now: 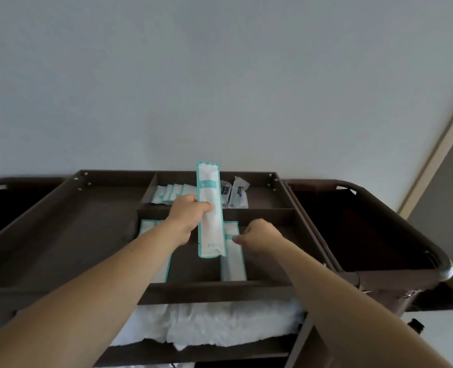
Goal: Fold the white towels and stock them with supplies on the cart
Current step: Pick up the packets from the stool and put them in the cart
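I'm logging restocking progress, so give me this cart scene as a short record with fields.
cart: dark brown compartmented cart
left grip: holds a long white teal-edged packet upright above it
right grip: pinches a matching flat packet lying in the near compartment
far compartments: small teal-and-white sachets on the left, clear-wrapped items on the right
lower shelf: white fluffy towels

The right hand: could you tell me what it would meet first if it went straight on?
Probably the flat packet in the cart tray, just ahead of the right hand; contact unclear.
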A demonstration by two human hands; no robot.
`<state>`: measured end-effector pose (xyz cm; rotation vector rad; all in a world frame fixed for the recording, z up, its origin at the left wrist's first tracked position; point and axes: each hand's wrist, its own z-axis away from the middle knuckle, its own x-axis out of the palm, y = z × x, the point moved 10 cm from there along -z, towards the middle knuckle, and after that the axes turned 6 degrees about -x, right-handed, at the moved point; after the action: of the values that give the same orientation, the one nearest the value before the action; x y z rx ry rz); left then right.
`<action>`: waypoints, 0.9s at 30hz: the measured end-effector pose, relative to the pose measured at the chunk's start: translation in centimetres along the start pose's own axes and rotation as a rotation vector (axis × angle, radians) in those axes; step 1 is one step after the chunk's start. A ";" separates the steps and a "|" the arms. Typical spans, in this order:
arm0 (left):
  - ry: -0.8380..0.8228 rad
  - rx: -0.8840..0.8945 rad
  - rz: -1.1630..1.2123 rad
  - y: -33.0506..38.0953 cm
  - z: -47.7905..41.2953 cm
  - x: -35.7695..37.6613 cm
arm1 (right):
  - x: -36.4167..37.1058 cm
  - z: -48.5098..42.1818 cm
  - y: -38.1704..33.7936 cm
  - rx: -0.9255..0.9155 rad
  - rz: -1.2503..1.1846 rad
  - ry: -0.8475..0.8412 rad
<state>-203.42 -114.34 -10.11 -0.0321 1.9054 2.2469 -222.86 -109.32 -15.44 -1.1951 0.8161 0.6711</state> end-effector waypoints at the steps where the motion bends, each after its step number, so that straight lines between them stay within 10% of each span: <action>1: -0.009 -0.002 0.002 0.0 -0.2 0.6 | -1.3 -0.2 -0.7 -0.034 -0.147 0.097; 6: -0.066 -0.014 0.013 0.1 -0.6 3.9 | -2.8 0.8 -2.4 -0.070 -0.640 0.103; 27: -0.068 0.078 -0.229 -0.4 -0.8 2.4 | 2.4 1.4 6.4 0.269 -0.115 -0.147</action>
<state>-205.77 -114.74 -11.00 -0.1530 1.8491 1.9986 -226.51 -106.27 -20.63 -0.9307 0.6844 0.5292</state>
